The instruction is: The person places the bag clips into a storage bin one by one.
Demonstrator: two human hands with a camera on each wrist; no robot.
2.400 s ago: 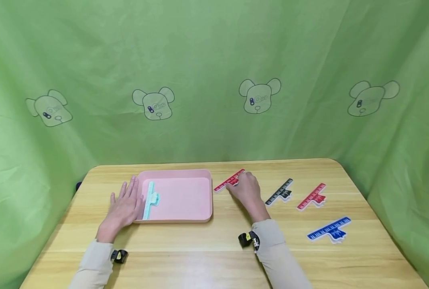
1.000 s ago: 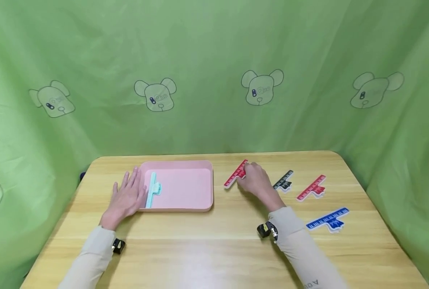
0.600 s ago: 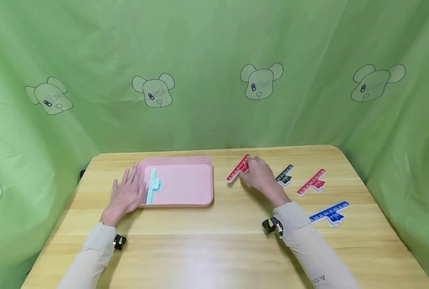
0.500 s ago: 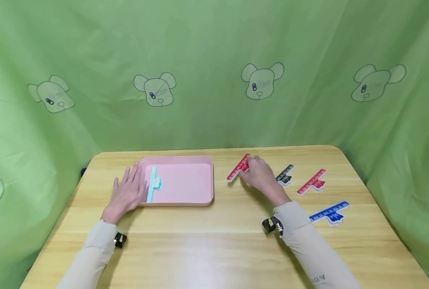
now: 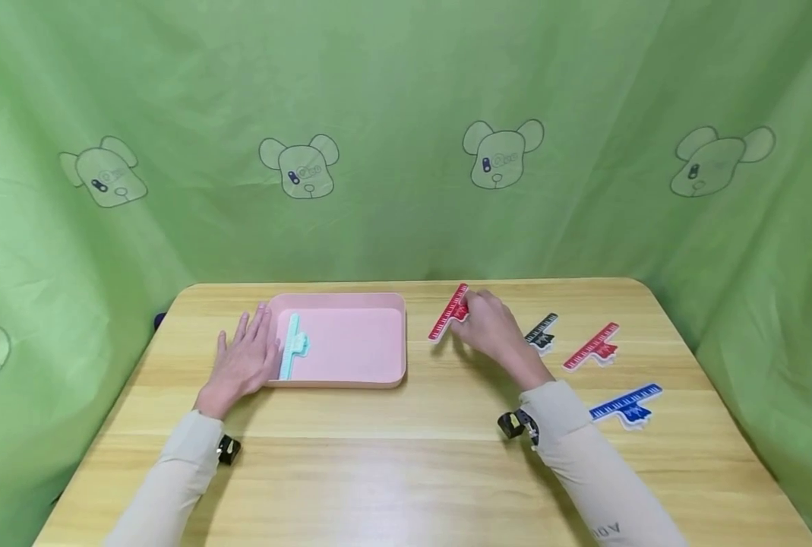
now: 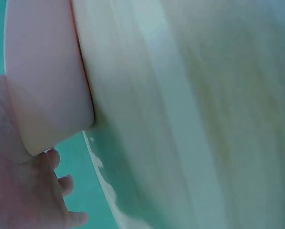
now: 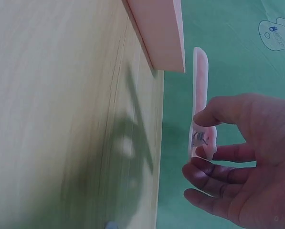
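Left hand (image 5: 241, 363): fingers straight and slightly spread, flat against left wall of pink tray (image 5: 351, 349); nothing gripped. Right hand (image 5: 491, 327): thumb and fingertips pinching red clip (image 5: 449, 315) by its handle, other fingers loosely bent. Red clip held above table (image 5: 378, 471), just right of tray, slanting from near left to far right; right wrist view shows its shadow apart from it. Mint clip (image 5: 292, 349) in tray, along left side. Right of the right hand: black clip (image 5: 542, 331), partly behind the wrist; second red clip (image 5: 592, 348) farther right; blue clip (image 5: 627, 403) nearest. Green curtain (image 5: 406, 91) on far side.
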